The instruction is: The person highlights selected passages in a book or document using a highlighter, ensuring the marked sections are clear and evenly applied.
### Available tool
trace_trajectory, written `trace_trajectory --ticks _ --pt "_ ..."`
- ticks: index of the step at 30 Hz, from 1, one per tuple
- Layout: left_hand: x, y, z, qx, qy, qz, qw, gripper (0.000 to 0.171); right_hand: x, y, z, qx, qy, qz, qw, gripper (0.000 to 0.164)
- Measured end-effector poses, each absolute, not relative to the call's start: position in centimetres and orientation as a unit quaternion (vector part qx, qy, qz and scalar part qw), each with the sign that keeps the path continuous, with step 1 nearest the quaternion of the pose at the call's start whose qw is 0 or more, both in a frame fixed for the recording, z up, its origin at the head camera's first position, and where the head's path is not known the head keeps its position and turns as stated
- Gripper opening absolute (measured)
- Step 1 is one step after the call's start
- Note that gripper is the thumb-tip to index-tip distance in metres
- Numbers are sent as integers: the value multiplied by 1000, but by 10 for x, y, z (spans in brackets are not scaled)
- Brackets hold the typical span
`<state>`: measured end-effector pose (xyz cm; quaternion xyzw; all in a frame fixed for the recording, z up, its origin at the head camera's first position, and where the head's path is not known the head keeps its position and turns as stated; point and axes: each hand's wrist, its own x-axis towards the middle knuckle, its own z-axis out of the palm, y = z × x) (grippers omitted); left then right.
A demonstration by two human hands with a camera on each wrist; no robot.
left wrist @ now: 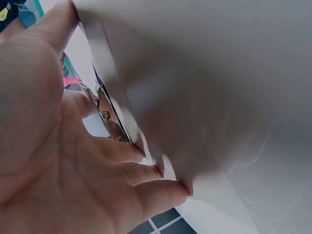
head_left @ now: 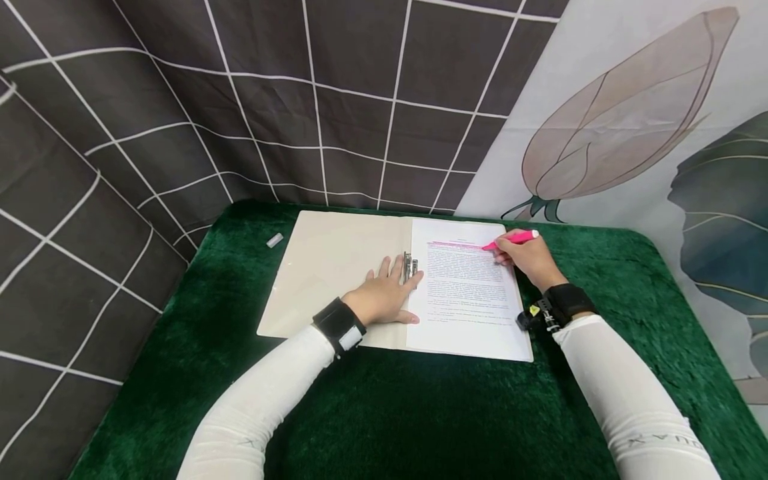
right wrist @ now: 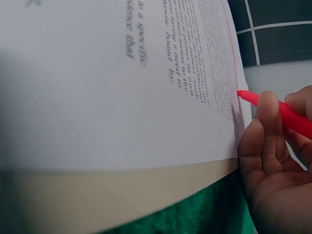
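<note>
A cream folder [head_left: 336,267] lies spread flat, with a printed sheet [head_left: 468,333] on its right side. Pink marking runs across the top lines of the text. My right hand [head_left: 525,257] pinches a pink highlighter [head_left: 527,236], its tip on the sheet near the end of a line. In the right wrist view the highlighter [right wrist: 295,120] sits between thumb and fingers. My left hand [head_left: 384,297] rests with spread fingers over the folder's spine and the sheet's left edge. Beside those fingers is the metal clip [head_left: 408,267], also visible as a clip [left wrist: 108,116] in the left wrist view.
A small whitish piece [head_left: 275,240], perhaps an eraser or cap, lies left of the folder. Green plush cloth [head_left: 384,413] covers the table. A dark gridded curtain [head_left: 354,120] and a pale leaf-patterned one [head_left: 612,120] hang behind.
</note>
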<state>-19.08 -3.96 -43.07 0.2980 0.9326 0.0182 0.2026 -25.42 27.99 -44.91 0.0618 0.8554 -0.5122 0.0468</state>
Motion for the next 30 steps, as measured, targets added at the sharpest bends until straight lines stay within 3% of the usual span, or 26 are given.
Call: trace_trajectory --ticks 30 --pt "-193 -39 -435 300 933 13 199 98 -252 289 -445 73 847 -524 54 39"
